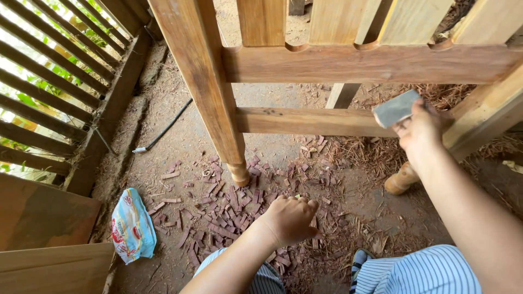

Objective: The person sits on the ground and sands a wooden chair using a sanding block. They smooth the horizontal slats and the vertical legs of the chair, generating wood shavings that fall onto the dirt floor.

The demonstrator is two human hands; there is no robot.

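Note:
My right hand (pixel 419 129) grips a grey folded piece of sandpaper (pixel 396 108) and holds it against the lower wooden rail (pixel 305 121) of a wooden furniture frame. The frame's turned leg (pixel 210 92) stands in the middle, with a wider upper rail (pixel 370 63) and vertical slats above. My left hand (pixel 290 219) hangs low over the ground with fingers curled; a tiny pale bit shows at its knuckles, and I cannot make out what it is. Reddish wood chips (pixel 229 209) lie scattered under it.
A crumpled blue and white wrapper (pixel 132 224) lies on the dirt floor at the left. A slatted wooden wall (pixel 54 81) and boards (pixel 49 239) close the left side. A dark cable (pixel 166 126) runs along the ground. My striped trousers (pixel 419 269) show below.

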